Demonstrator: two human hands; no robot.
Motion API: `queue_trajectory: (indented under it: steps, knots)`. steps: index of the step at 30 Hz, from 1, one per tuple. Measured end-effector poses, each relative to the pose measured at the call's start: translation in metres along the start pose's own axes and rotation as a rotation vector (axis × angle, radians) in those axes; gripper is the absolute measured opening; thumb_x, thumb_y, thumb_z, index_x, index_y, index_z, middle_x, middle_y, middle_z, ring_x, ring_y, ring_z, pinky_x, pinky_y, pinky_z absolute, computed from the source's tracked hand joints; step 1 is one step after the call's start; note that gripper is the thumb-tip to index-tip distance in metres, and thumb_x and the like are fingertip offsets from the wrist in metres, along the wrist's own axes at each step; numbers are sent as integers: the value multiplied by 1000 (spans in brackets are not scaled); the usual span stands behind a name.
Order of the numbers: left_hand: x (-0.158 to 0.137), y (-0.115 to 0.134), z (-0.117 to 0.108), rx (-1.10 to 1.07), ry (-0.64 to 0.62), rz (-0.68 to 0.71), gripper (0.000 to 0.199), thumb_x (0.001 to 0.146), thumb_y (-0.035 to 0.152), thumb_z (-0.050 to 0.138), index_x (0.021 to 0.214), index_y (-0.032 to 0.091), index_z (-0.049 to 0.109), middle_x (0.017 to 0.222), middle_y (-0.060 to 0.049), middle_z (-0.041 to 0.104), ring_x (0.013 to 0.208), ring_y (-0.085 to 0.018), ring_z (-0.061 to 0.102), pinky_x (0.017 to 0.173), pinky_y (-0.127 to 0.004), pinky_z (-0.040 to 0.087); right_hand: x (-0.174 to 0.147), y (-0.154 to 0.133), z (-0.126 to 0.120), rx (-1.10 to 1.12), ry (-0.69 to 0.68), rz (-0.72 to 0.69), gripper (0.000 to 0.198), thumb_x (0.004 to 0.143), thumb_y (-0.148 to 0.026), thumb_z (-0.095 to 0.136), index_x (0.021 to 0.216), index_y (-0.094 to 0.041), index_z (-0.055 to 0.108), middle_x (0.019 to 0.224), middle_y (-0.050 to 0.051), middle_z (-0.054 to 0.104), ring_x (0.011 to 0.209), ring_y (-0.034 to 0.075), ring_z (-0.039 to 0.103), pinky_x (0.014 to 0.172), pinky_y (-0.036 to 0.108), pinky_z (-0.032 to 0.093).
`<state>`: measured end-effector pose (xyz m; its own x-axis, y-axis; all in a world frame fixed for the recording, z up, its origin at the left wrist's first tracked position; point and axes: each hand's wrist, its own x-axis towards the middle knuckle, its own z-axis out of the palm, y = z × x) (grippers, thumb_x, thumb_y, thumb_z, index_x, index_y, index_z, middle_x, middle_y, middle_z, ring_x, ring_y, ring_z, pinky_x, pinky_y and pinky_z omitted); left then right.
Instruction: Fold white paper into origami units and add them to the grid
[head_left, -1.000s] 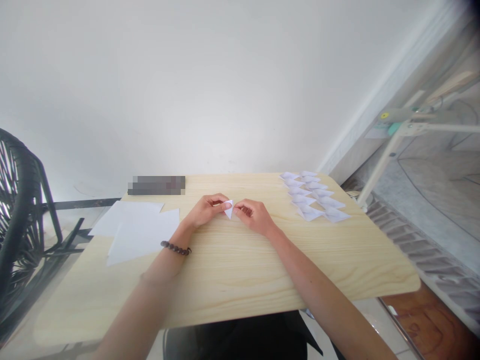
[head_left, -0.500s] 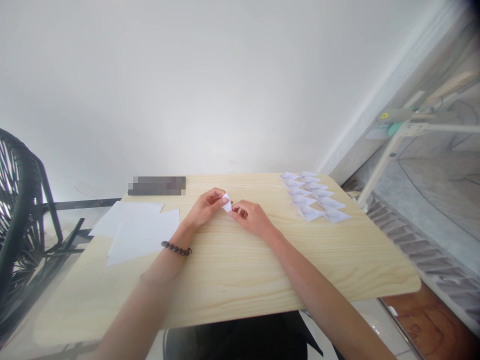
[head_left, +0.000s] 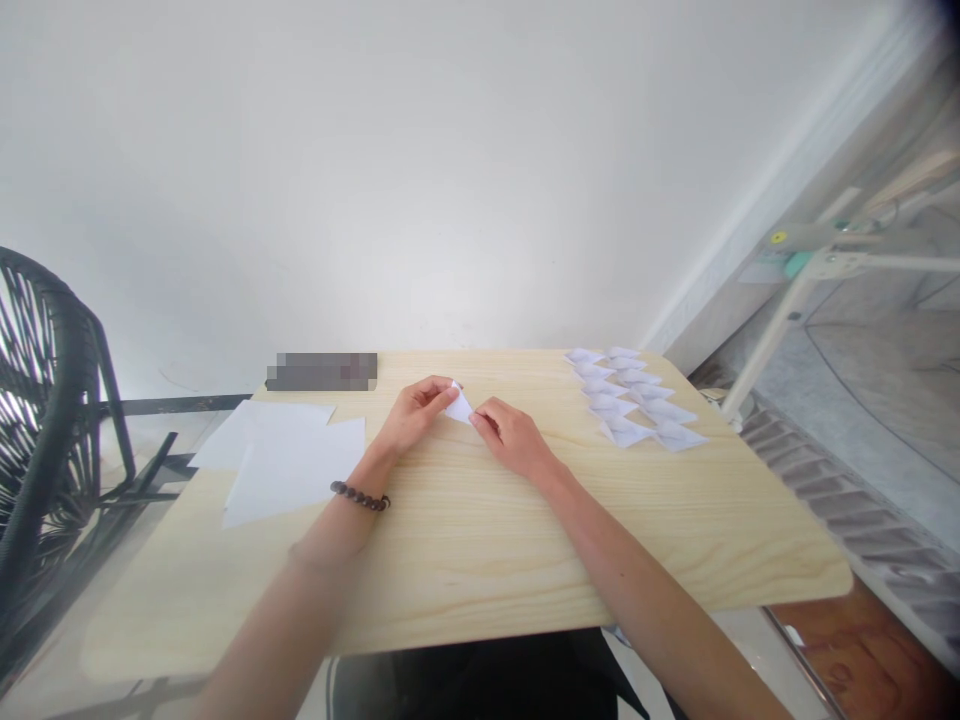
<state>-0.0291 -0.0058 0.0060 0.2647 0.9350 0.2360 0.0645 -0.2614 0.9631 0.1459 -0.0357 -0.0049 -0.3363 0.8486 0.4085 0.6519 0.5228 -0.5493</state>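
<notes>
A small piece of folded white paper is held between my two hands above the middle of the table. My left hand pinches its upper left side between thumb and fingers. At the lower right corner, the thumb and fingertips of my right hand close on the paper. Several folded paper shapes, white and pointed, lie in two rows to the right of my hands. Flat white paper sheets rest partly overlapped to the left, beside my braceleted wrist.
The light wooden table stands against a white wall. A blurred-out dark patch covers something at the back left. A dark woven chair is at the left, and a white metal frame at the right.
My right hand has shifted slightly right, its fingers now more closed on the paper's corner. More of the paper's face shows between the hands. The whole view has moved slightly.
</notes>
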Motion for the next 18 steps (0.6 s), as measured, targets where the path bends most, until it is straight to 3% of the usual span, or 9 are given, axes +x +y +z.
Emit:
queue_trajectory:
  steps: [8, 18]
  knots:
    - [1, -3, -2, -77, 35, 15, 25, 74, 36, 58, 86, 15, 58, 71, 0, 57, 66, -11, 53, 64, -23, 43, 2, 6, 2, -43, 37, 65, 25, 88, -33, 36, 71, -20, 49, 66, -1, 53, 60, 12, 47, 57, 22, 31]
    - [3, -6, -7, -56, 98, 1, 27, 70, 40, 61, 73, 13, 63, 69, -2, 61, 66, -12, 54, 67, -26, 43, 3, 6, 2, 22, -3, -46, 23, 88, -29, 35, 71, -20, 47, 68, -1, 49, 61, 11, 45, 59, 22, 32]
